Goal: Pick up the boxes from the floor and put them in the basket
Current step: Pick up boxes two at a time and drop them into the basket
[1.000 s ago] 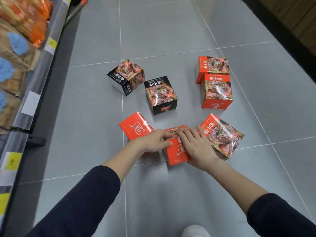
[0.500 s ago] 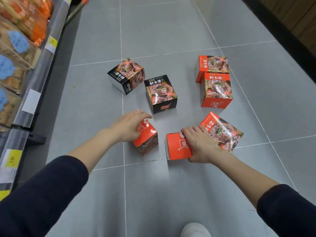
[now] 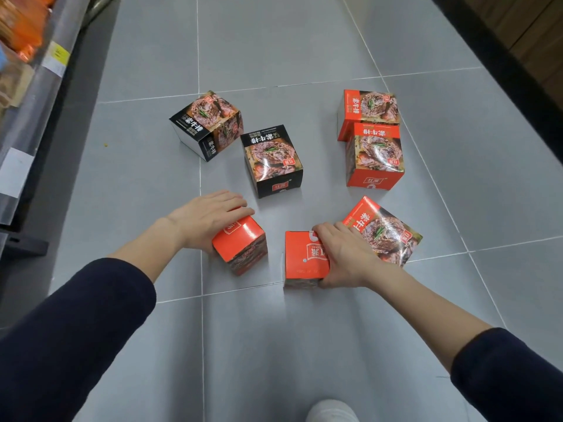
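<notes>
Left hand [image 3: 207,217] clamped over a red box [image 3: 240,243], fingers across its far top edge, thumb side down its left face; box tilted on the grey tiled floor [image 3: 304,41], at about 8 o'clock from the middle of the scatter. Right hand [image 3: 344,254] gripping a second red box [image 3: 304,258] from its right side, fingers over the top, thumb under the near edge; box at about 6 o'clock, apart from the left-hand box. Dark sleeves [image 3: 76,330] on both forearms.

Just beside the right hand, at 4 o'clock, a third red box [image 3: 384,231] with a steak picture, lying tilted and touching the hand's back. At 2 o'clock, two more red boxes, the nearer red box [image 3: 374,156] pressed against the farther red box [image 3: 368,112]. Near the centre, at 12 o'clock from the left hand, a black box [image 3: 272,161] upright. At 11 o'clock, a second black box [image 3: 207,124], turned at an angle, close to the first but not touching.

Far left, at 9 to 10 o'clock, a shop shelf [image 3: 39,86] with price tags and orange packets. At the bottom edge, a white shoe tip [image 3: 332,411]. No basket in view.
</notes>
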`<action>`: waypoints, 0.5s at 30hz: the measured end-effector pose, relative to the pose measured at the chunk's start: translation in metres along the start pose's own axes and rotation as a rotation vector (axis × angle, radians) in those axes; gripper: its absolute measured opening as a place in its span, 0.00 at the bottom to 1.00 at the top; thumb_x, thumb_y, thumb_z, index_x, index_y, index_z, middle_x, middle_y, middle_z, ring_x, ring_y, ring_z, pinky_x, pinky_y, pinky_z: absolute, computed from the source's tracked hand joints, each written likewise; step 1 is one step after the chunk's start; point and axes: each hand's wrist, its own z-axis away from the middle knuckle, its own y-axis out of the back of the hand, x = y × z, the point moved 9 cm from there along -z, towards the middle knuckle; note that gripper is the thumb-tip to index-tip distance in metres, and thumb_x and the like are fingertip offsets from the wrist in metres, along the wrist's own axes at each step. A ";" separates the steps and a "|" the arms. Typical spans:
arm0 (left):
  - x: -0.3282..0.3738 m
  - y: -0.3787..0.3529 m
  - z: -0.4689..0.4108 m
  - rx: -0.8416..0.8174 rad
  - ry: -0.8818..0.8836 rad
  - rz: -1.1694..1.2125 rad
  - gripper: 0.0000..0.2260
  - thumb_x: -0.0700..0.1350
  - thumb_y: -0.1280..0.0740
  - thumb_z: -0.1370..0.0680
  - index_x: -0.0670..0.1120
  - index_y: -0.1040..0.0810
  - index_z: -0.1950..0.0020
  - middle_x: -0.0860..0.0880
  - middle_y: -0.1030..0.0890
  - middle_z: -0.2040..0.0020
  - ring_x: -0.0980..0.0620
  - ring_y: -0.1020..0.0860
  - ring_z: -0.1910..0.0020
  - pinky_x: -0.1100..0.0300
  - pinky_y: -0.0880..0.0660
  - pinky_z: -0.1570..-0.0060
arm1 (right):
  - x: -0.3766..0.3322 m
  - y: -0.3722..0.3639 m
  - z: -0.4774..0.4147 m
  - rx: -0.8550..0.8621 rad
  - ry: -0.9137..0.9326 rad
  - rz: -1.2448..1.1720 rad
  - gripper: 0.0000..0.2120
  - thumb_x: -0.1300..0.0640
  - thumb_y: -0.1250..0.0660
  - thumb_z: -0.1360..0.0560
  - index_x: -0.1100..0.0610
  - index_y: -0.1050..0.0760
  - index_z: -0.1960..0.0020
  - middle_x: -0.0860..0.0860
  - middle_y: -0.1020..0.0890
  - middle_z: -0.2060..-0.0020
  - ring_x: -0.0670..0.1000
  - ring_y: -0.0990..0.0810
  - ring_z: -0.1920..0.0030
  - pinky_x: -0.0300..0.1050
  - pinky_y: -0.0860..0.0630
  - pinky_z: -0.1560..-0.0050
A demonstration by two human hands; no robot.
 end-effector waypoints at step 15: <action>0.000 0.056 0.100 -0.164 0.431 0.403 0.51 0.71 0.29 0.43 0.54 0.43 0.26 0.52 0.29 0.39 0.50 0.31 0.39 0.55 0.31 0.41 | -0.045 0.063 0.027 -0.169 -0.127 -0.240 0.42 0.38 0.23 0.46 0.55 0.35 0.40 0.51 0.25 0.47 0.53 0.25 0.47 0.48 0.26 0.47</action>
